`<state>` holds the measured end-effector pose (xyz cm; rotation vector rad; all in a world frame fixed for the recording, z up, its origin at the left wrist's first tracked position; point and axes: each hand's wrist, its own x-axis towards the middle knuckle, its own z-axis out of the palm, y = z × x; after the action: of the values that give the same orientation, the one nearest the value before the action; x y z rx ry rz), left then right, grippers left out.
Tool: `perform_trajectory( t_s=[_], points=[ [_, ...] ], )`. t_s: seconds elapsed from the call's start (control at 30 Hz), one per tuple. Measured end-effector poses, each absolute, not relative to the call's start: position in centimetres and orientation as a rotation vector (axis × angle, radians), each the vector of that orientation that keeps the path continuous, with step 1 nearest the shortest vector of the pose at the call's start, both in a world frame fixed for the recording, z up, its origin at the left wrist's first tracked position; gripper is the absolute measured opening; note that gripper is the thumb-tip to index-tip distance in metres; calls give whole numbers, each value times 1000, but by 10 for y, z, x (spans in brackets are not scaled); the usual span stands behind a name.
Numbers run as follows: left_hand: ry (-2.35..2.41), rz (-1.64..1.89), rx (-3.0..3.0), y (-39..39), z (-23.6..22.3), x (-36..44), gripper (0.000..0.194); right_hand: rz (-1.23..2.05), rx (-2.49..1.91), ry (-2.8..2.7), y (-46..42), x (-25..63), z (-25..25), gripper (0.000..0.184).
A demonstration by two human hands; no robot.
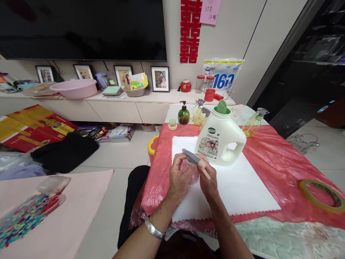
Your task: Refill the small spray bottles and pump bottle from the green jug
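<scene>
My left hand [180,176] is wrapped round a small clear pink spray bottle [192,173] over the white cloth [242,187]. My right hand [208,178] pinches the grey spray head [191,156] on top of that bottle, whose thin tube slants down past my fingers. Just behind my hands stands a big white detergent jug [220,138] with a green funnel [222,107] in its mouth.
The table has a red plastic sheet [275,158]. On it are a dark green pump bottle [183,114], a small cap [173,125], two yellowish spray bottles [253,124], and a tape roll [320,194] at the right. A pink surface with a bead box [29,212] lies left.
</scene>
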<state>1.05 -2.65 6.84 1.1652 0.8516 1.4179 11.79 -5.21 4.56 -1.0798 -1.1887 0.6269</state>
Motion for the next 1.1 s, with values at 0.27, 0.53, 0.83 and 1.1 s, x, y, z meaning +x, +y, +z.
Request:
perform_trajectory(
  t_s=[0.27,0.53,0.83,1.1],
  points=[
    [878,1414,1273,-24,70,6,28,752,-1038,-1277,-42,132,56,36],
    [791,1405,1222,-29,66,6,36,735,-1046,-1322,-46,133,64,37],
    [773,1365,1286,-27,65,4,40,568,-1073,-1147,-47,113,48,24],
    [791,1353,1161,-25,66,5,43,611,-1053,-1106,-47,112,43,27]
  ],
)
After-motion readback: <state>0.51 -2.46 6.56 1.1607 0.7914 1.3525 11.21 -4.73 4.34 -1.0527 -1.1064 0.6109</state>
